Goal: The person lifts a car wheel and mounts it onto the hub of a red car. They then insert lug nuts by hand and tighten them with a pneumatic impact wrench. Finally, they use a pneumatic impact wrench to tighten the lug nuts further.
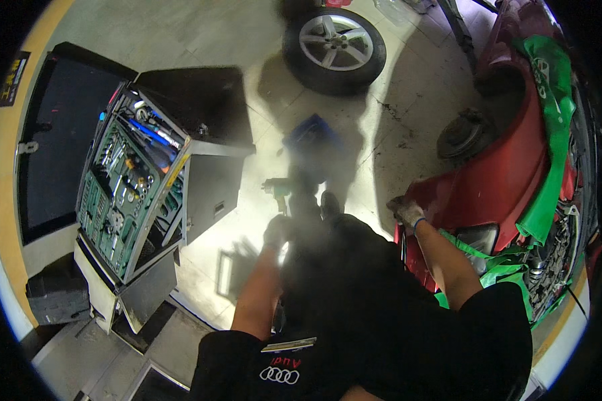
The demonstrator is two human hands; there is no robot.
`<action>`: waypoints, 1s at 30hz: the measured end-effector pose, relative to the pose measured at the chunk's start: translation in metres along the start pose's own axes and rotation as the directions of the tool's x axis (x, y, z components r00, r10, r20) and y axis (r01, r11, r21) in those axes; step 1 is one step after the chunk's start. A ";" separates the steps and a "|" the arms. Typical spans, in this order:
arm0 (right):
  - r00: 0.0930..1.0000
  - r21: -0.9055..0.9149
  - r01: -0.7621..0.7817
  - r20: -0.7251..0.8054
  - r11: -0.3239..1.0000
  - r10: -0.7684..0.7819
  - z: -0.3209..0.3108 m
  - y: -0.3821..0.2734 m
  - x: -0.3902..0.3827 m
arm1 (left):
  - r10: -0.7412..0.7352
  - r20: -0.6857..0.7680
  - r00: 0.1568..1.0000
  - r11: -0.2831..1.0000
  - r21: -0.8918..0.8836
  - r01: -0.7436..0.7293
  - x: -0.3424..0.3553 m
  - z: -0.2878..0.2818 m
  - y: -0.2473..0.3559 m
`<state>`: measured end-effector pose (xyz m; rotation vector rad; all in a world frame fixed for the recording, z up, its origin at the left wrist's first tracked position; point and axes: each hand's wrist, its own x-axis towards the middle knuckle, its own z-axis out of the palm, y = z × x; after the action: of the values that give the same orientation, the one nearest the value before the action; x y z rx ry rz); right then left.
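My left hand (275, 232), in a pale work glove, is closed round the lower end of a green pistol-shaped power tool (278, 186). The tool's head points left above the floor; a hazy smear over the picture blurs this area. To the right, my gloved right hand (406, 211) is closed on the front edge of a red car fender (475, 180). Its fingertips are partly hidden. Green protective covers (547, 100) drape over the fender and the open engine bay (555, 274). A headlight (478, 238) sits just below the fender, near my right forearm.
A tool cabinet (214, 194) stands at left, its top tray of sockets and wrenches (124, 194) exposed. A removed wheel (334, 50) lies on the tiled floor ahead. Nearer is a blue object (314, 136). The bare brake disc (463, 136) shows in the wheel arch.
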<state>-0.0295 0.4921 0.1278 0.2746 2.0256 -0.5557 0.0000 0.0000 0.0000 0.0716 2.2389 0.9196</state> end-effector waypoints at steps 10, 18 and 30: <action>0.989 -0.737 0.130 0.148 0.663 -0.030 -0.046 -0.021 0.050 | -0.482 0.190 0.855 0.860 -0.081 0.503 -0.004 -0.140 -0.121; 0.959 -0.250 -0.080 -0.283 0.965 0.006 -0.138 -0.100 0.052 | 0.112 0.548 0.829 0.474 0.703 -0.530 0.112 -0.215 -0.071; 0.950 0.657 -0.074 -0.181 0.750 0.253 -0.332 -0.161 0.165 | 0.227 -0.590 0.775 0.955 -0.023 -0.296 0.300 -0.582 0.294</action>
<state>-0.4311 0.5099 0.1662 0.9845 1.9600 -1.1509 -0.6510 -0.0371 0.2998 0.0551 2.7837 1.3687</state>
